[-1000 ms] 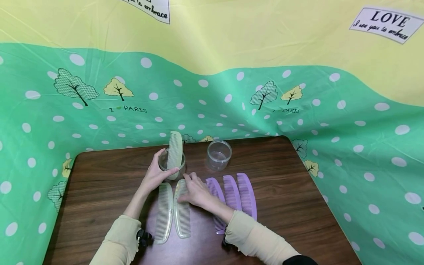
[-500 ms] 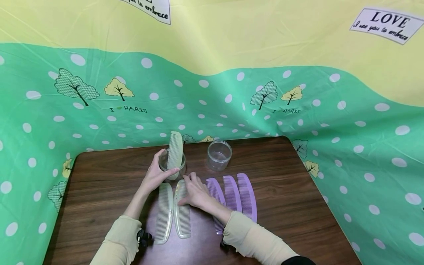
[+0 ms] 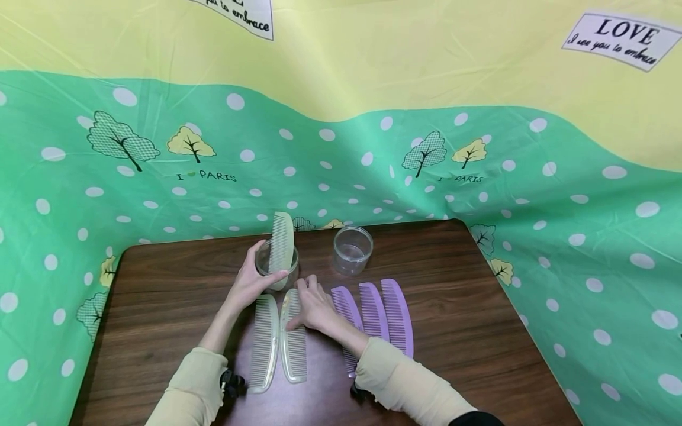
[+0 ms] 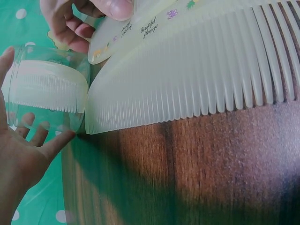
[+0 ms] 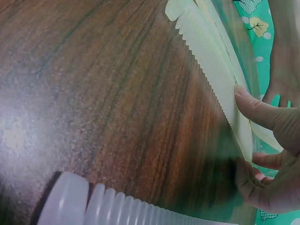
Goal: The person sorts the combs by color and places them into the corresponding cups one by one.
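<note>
My left hand (image 3: 251,279) holds a clear round jar (image 3: 292,273) near the table's back edge. One pale green comb (image 3: 281,239) stands tilted in that jar, its upper half above the rim. My right hand (image 3: 317,306) is at the far end of a second pale green comb (image 3: 295,355) lying on the table. In the right wrist view, the thumb (image 5: 255,107) touches this comb and the other fingers curl at its tip. Another pale green comb (image 3: 263,349) lies flat to the left, just in front of the held jar.
A second clear jar (image 3: 353,251) stands at the back, right of the first. Three purple combs (image 3: 396,316) lie side by side to the right, partly behind my right forearm. A green and yellow printed cloth (image 3: 341,154) hangs behind the dark wooden table (image 3: 469,331).
My right wrist and sleeve have shifted very slightly left, with the fingers still at the comb's far end. My left hand, the jar and the combs look unmoved.
</note>
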`<act>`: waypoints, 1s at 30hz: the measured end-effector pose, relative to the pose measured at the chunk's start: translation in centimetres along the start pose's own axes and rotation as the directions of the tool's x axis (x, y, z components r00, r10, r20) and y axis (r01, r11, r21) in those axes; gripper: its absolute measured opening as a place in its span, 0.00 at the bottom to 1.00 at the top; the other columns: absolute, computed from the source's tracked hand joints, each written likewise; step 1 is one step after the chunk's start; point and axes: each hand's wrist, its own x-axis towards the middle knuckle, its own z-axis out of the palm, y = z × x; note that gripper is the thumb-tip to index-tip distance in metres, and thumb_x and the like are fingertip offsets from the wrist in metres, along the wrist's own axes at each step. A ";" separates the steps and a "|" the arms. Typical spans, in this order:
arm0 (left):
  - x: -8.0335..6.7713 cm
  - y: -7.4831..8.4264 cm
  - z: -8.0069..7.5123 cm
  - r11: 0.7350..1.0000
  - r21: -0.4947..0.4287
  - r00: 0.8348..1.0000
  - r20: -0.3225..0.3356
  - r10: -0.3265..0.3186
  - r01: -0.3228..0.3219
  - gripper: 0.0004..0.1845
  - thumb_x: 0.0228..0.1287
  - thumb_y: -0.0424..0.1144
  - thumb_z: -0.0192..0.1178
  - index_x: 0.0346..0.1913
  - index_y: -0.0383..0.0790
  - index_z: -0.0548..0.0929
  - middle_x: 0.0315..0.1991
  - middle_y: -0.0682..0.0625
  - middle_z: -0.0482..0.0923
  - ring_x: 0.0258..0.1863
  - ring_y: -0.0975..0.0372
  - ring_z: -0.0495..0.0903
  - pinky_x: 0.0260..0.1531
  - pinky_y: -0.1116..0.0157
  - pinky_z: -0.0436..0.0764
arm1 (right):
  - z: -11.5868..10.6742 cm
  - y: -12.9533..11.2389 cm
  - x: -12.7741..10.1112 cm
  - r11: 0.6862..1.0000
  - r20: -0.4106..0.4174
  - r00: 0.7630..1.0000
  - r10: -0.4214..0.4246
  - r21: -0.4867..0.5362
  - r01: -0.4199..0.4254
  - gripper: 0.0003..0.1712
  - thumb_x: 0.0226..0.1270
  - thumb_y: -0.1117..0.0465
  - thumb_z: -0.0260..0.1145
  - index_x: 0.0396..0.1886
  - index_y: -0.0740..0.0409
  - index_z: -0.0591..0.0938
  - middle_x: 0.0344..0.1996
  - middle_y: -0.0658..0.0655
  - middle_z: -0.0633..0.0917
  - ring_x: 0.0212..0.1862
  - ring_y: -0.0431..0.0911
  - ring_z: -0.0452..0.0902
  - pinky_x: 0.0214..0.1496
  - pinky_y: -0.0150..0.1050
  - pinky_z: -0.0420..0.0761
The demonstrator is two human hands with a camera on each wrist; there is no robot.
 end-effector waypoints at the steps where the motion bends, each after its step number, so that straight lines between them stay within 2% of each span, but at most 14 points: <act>1: 0.0 0.0 0.0 1.000 0.000 1.000 0.000 -0.001 0.001 0.58 0.57 0.60 0.74 0.82 0.57 0.48 0.80 0.44 0.57 0.78 0.46 0.61 0.72 0.40 0.64 | 0.0 0.0 0.0 1.000 0.002 1.000 0.005 0.004 -0.005 0.57 0.27 0.44 0.92 0.62 0.54 0.75 0.57 0.59 0.72 0.55 0.53 0.78 0.47 0.48 0.83; 13: -0.1 0.1 0.0 1.000 -0.004 1.000 -0.001 0.005 -0.005 0.58 0.57 0.60 0.74 0.82 0.56 0.48 0.80 0.44 0.56 0.78 0.46 0.60 0.73 0.40 0.64 | -0.1 -0.1 0.6 0.998 0.030 0.998 0.063 0.017 -0.063 0.54 0.21 0.46 0.93 0.51 0.54 0.73 0.49 0.56 0.72 0.47 0.50 0.77 0.42 0.46 0.81; 30: 0.0 -0.1 0.1 1.000 0.000 1.000 -0.004 0.003 -0.003 0.57 0.58 0.59 0.75 0.82 0.57 0.49 0.80 0.44 0.57 0.79 0.46 0.59 0.74 0.40 0.63 | -0.6 -0.2 0.9 0.994 0.069 0.992 0.103 0.038 -0.106 0.53 0.22 0.47 0.93 0.49 0.54 0.71 0.45 0.56 0.74 0.44 0.50 0.78 0.46 0.45 0.81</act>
